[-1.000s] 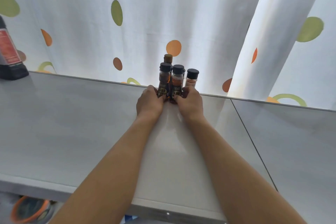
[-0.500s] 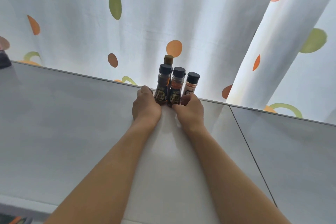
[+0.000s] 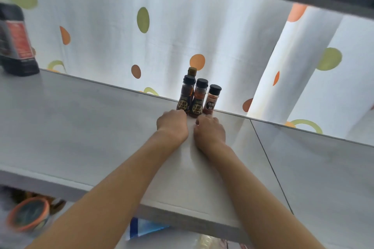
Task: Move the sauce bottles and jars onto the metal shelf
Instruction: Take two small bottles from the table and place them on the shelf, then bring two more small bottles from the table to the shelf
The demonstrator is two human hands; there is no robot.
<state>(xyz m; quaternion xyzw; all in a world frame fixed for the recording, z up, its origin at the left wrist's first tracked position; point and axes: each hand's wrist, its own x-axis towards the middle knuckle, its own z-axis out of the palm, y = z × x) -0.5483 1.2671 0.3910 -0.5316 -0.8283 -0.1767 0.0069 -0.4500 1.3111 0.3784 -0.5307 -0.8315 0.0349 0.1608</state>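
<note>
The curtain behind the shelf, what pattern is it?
White curtain with orange and green spots, head view.

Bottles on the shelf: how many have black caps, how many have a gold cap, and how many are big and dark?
Black-capped small bottles: 3
Gold-capped bottle behind them: 1
Big dark bottle at the far left: 1
Total: 5

Both hands have let go of the cluster of small black-capped sauce bottles (image 3: 192, 97) at the back edge of the grey metal shelf (image 3: 81, 127). The left hand (image 3: 172, 123) and right hand (image 3: 210, 130) have drawn back a little, fingers now clear of the labels.
</note>
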